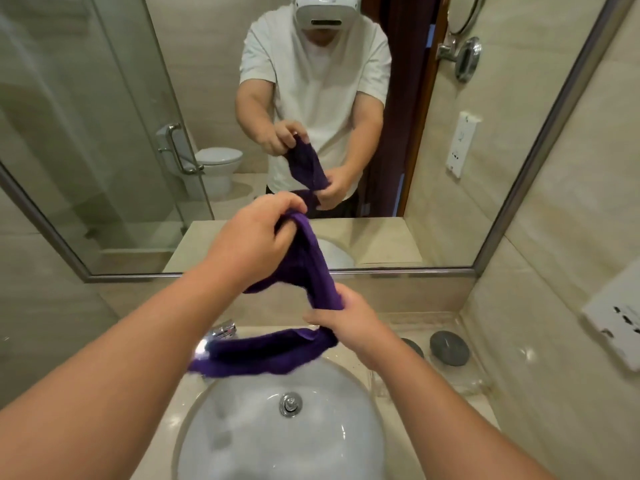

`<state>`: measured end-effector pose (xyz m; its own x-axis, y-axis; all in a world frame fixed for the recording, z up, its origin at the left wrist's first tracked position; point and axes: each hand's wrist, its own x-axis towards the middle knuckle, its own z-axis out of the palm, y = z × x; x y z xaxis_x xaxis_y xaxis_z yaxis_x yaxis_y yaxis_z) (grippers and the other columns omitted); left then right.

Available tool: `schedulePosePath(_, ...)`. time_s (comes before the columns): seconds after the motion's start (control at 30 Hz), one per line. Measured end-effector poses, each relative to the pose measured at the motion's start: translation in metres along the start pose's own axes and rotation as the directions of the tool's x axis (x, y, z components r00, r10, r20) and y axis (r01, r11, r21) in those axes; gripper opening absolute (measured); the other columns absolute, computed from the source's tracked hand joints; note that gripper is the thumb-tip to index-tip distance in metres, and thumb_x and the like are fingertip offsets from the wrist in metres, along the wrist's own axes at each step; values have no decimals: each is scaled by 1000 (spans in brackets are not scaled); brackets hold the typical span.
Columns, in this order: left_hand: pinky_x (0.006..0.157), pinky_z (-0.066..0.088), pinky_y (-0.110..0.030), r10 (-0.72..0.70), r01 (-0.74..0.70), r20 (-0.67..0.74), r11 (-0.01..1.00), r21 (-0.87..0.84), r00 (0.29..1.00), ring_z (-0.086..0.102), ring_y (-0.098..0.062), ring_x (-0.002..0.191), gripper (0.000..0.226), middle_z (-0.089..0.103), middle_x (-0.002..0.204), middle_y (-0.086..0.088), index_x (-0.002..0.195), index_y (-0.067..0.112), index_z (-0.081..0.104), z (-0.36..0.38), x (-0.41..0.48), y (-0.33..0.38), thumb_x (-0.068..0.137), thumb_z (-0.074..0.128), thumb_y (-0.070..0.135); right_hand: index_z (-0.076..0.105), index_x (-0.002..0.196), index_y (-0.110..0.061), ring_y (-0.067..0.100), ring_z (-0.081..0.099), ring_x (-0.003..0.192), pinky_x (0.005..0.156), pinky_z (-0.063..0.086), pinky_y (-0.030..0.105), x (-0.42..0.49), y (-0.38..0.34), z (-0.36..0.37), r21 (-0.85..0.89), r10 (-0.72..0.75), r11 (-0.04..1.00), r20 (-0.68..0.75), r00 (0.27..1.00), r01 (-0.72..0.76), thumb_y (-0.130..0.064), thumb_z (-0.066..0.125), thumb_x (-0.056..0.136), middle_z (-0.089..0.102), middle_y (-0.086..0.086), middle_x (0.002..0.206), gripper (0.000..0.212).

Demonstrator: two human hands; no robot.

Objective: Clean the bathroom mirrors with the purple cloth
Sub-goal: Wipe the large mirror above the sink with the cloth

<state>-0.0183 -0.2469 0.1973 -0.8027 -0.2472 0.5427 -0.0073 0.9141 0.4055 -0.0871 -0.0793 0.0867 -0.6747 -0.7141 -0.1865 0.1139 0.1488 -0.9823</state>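
Observation:
A purple cloth (313, 268) is stretched between both hands above the sink. My left hand (252, 237) grips its upper end, higher and nearer the mirror. My right hand (349, 315) holds the lower part, and a long tail of the cloth hangs leftward from it across the tap. The large wall mirror (450, 188) with a metal frame fills the wall ahead. It reflects a person in a white shirt holding the cloth. A small round mirror on a chrome arm (465, 15) shows in the reflection at top right.
A white round sink (242, 427) with a chrome drain lies below the hands. The chrome tap (221, 332) is partly covered by the cloth. Two dark round lids (449, 348) sit on the beige counter at right. A white socket panel (620, 327) is on the right wall.

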Motion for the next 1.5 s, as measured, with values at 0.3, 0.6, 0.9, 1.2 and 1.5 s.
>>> schedulePosePath(0.3,85,47,-41,-765,746,42,637,191,642,60,-37,99,62,63,112,-17,112,13,61,24,-22,-55,81,62,66,72,111,-15,26,66,98,83,51,36,-9,-24,-31,325,97,923,315,944,-203,-43,70,88,71,12,115,36)
schedulePosePath(0.6,92,46,-44,-386,909,859,-104,-404,337,69,-28,100,85,73,119,-4,124,28,66,100,-74,-3,82,24,89,52,128,-3,31,66,106,95,55,43,-9,-67,-40,512,-51,849,326,944,-130,6,54,92,67,20,116,38)
schedulePosePath(0.9,73,48,-33,-615,818,662,576,6,428,68,-19,80,111,74,88,0,83,18,70,92,-50,14,55,8,105,31,152,-29,37,66,102,97,51,50,-8,-70,-72,203,62,974,202,978,-103,15,53,90,65,28,120,79)
schedulePosePath(1.2,90,56,-48,-503,709,654,-108,-697,566,70,-23,90,25,75,106,-5,109,20,62,110,-42,10,92,65,38,51,137,-19,27,70,104,94,56,44,-3,-76,-101,-34,88,995,-86,992,-91,4,61,91,72,6,111,53)
schedulePosePath(1.5,57,57,-30,-767,651,381,62,-756,516,66,-15,65,13,67,77,-1,88,19,59,87,-29,-23,90,71,20,31,146,-32,19,61,110,88,52,35,-5,-59,-139,-317,169,908,-320,932,-274,-52,98,45,54,-10,127,123)
